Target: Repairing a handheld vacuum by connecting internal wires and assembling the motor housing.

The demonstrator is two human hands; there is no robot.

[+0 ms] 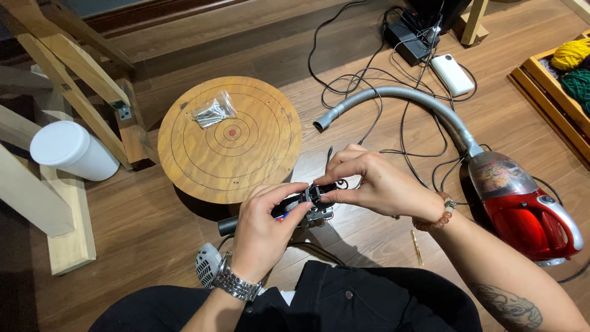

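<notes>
I had both hands on a small black-and-metal device [310,203], held up over the wooden floor [153,233] just in front of my lap. My left hand [264,230] was closed around its near end, thumb and forefinger pinched on the body; my right hand [375,184] was closed on the far end, its fingers [329,197] pinching a small black part on top. A dark cylindrical piece stuck out to the left of my left fingers — whether it belonged to the device I could not tell.

I judged the device rigid and light, with smooth metal faces that might slip and small parts that could bend, so the solid body seemed the safer place to grip, not the little top piece.

Just beyond my fingers lay a round wooden board [230,138] carrying a clear bag of screws [212,112]. Farther right of my right hand sat a red vacuum cleaner [522,212] with its grey hose [405,98] curling back over loose black cables [381,80]. Far to the left stood 1 white tub [70,150] beside a pale wooden frame [61,92].
</notes>
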